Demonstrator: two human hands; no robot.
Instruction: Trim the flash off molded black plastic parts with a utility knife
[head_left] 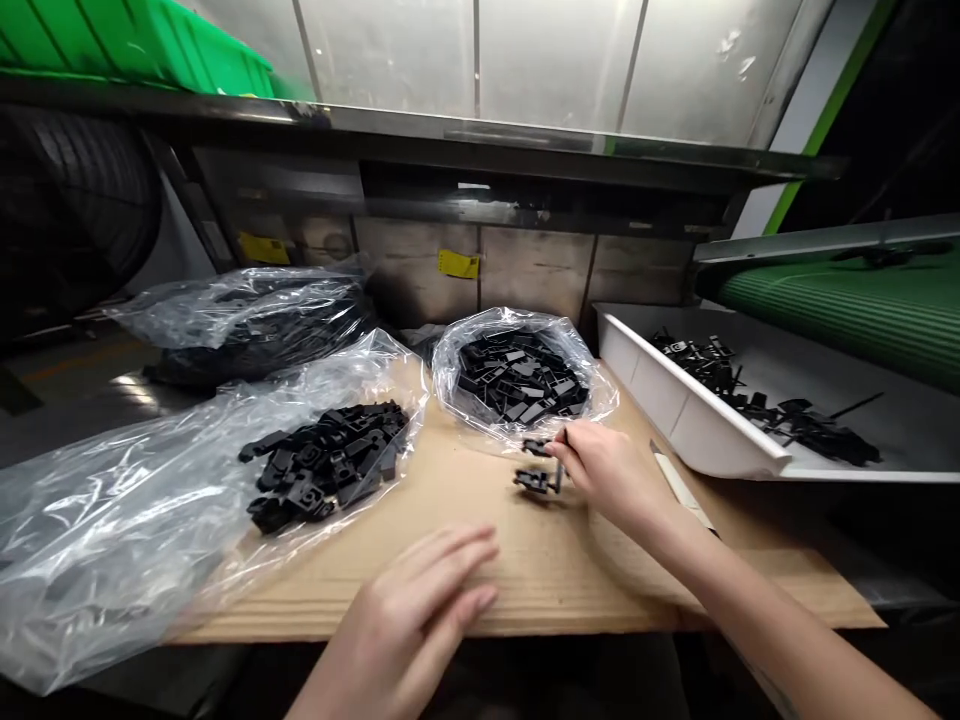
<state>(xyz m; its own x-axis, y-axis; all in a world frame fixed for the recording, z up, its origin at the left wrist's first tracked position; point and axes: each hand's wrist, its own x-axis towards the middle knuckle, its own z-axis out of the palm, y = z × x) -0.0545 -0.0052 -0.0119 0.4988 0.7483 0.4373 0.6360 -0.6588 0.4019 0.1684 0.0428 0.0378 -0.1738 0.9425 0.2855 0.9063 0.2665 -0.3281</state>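
My right hand (600, 465) pinches a small black plastic part (537, 482) over the cardboard (480, 585), just in front of an open clear bag. The part has pieces joined by a thin bar; blur hides its exact shape. Nearer to me, my left hand (412, 610) hangs over the cardboard's front edge with its fingers stretched out and nothing in them. Left of it, black plastic parts (330, 465) lie heaped on a flattened clear bag (150, 500). Flat black pieces (521, 375) fill the open clear bag (450, 365) at the back.
A white tray (694, 420) with black parts on runners stands right, beneath a green conveyor belt (855, 300). A cutter-like tool (682, 488) lies beside my right forearm. Another filled bag (255, 320) sits back left. A metal shelf (450, 130) crosses above, carrying a green crate (135, 45).
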